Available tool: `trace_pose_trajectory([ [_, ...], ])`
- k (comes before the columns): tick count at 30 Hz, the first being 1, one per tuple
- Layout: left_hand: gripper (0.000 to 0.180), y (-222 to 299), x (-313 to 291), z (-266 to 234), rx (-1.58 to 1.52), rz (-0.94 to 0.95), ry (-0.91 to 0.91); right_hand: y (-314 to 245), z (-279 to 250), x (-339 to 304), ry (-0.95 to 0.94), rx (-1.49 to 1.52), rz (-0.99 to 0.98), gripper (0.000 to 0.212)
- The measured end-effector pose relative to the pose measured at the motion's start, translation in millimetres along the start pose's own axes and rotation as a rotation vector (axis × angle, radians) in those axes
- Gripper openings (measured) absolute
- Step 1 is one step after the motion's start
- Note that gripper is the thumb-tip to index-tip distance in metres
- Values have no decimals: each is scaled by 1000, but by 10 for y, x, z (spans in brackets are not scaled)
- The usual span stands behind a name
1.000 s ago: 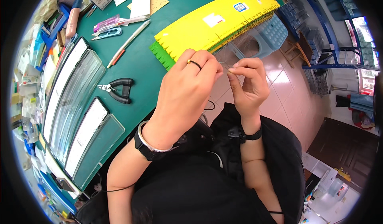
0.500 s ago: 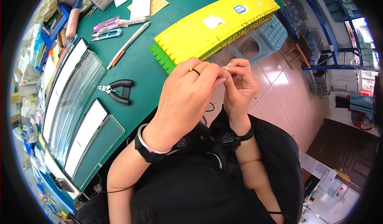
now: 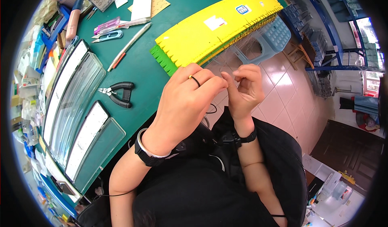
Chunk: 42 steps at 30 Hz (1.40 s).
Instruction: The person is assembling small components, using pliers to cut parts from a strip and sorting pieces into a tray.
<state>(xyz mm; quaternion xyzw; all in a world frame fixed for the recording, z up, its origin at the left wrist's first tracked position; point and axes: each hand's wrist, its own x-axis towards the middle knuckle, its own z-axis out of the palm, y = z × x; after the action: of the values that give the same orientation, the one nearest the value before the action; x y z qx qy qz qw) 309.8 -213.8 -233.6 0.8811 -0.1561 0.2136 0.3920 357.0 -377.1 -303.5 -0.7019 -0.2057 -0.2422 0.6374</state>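
While your left hand (image 3: 188, 91) curls with its fingertips tucked out of sight, I can't tell if it's gripping anything. Just beyond, that yellow slab (image 3: 224, 33) sits over a green one at the table's (image 3: 139, 61) edge, notched and scuffed, dark flecks along its side. Your right hand's (image 3: 246, 91) fingers are bent; anything pinched there's too tiny to see.

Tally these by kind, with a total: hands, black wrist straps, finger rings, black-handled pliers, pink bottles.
Left hand and right hand: 2
Black wrist straps: 2
Finger ring: 1
Black-handled pliers: 1
Pink bottle: 1
Total: 7
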Motion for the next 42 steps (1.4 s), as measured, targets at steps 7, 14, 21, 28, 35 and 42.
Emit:
trace_pose_trajectory([
  [7, 17, -36, -69, -15, 36, 44, -21, 53, -83, 109, -100, -283, -132, 32],
  [14, 19, -39, -85, -36, 42, 18, -33, 36, -127, 185, -154, -330, -171, 29],
  [21, 23, -40, -99, -34, 40, 4, -20, 19, -113, 209, -170, -383, -237, 26],
  [28, 22, -23, -64, 4, 303, 90, -73, 28, -124, 199, -133, -295, -167, 24],
  [35, 15, -19, -29, 27, 329, 43, -87, 48, -114, 174, -123, -220, -130, 22],
  [42, 14, -10, -38, 32, 382, 40, -139, 47, -64, 110, -89, -20, 4, 22],
])
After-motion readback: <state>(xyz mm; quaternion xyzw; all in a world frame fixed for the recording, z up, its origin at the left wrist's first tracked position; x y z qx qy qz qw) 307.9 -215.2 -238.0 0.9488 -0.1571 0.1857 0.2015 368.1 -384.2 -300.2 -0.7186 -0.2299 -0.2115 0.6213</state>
